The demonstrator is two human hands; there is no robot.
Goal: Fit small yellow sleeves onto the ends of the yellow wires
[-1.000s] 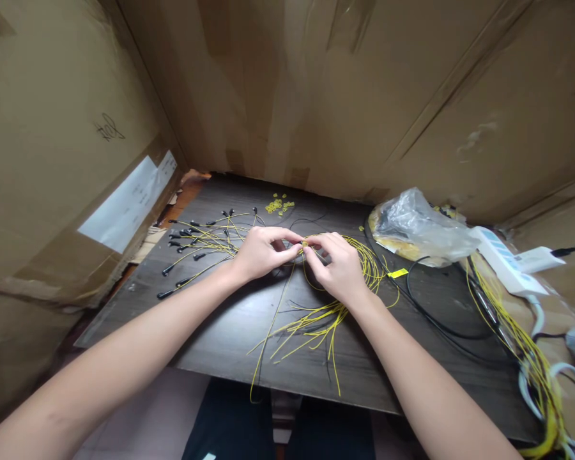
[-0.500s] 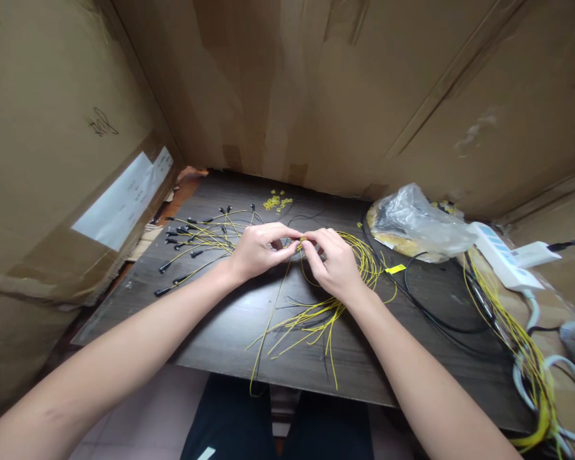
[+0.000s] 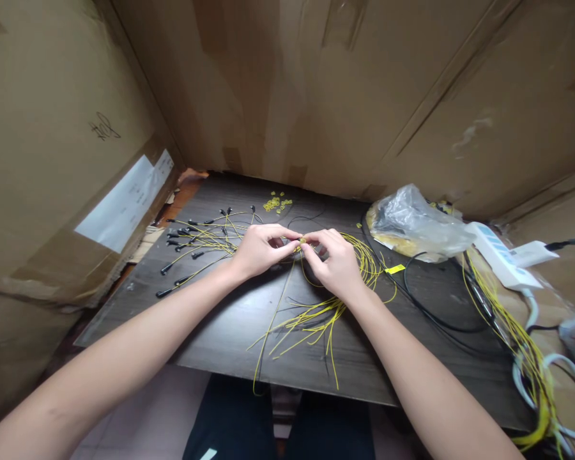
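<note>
My left hand point(image 3: 262, 252) is closed in a pinch on a thin wire, thumb and forefinger together over the middle of the table. Right beside its fingertips, my right hand point(image 3: 334, 263) pinches a small yellow piece point(image 3: 303, 241), apparently at the wire; its exact fit is hidden by the fingers. Yellow and black wires point(image 3: 370, 259) loop behind and under my right hand, and their loose ends point(image 3: 316, 326) fan out toward the front edge. To the left lie several wire ends with black tips point(image 3: 184, 243). Small yellow pieces point(image 3: 274, 203) lie scattered behind my hands.
A clear plastic bag point(image 3: 416, 223) rests at the back right, next to a white power strip point(image 3: 501, 255). Black cables point(image 3: 431, 316) and a yellow wire bundle point(image 3: 531, 358) run down the right side. Cardboard walls point(image 3: 287, 96) enclose the dark table point(image 3: 211, 338).
Both hands keep their pinch at nearly the same spot, with only a slight shift of the fingertips. The view has moved a little.
</note>
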